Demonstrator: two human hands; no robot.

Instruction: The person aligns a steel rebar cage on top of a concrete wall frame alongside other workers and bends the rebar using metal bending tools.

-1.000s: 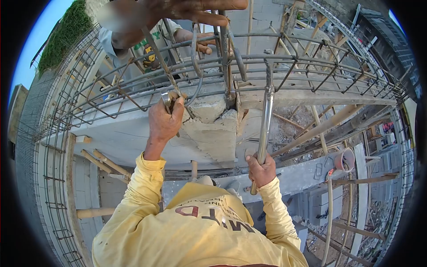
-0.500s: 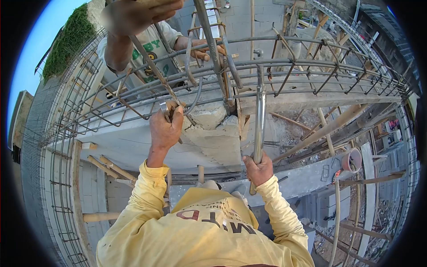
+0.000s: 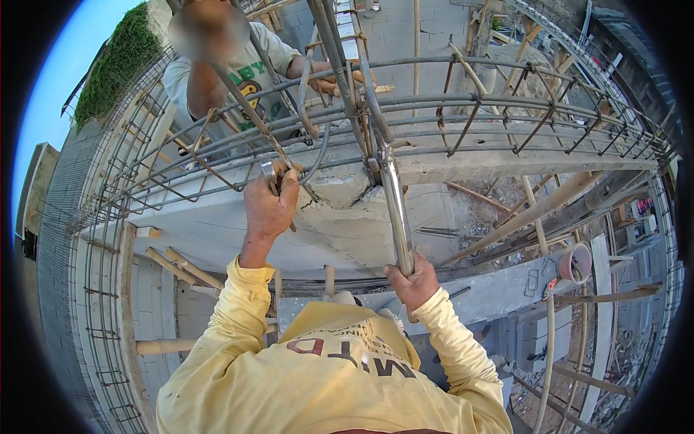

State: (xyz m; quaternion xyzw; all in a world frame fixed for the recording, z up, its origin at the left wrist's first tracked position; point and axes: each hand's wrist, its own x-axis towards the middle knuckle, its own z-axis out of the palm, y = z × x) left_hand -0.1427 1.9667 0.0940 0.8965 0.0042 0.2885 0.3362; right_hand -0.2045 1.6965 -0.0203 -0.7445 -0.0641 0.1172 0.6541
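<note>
My right hand is closed round the lower part of a shiny metal pipe. The pipe's upper end meets the lower tip of a hooked steel bar beside the upright rebar. My left hand is closed on a small metal hand tool, its bright end showing above the fist and a thin end below. Right at those fingers runs a slanting rebar. A second bent bar end curves down just right of the left hand. Rough broken concrete lies below the bars.
Across the rebar cage a person stands with a hand near the uprights. A horizontal rebar cage crosses in front of me. Below right are a plank, a bucket and wooden poles.
My right hand has swung the pipe's upper end left and tilted it, from free beside the uprights to the hooked bar's tip. My left hand stays put. The other person's raised arm has lowered.
</note>
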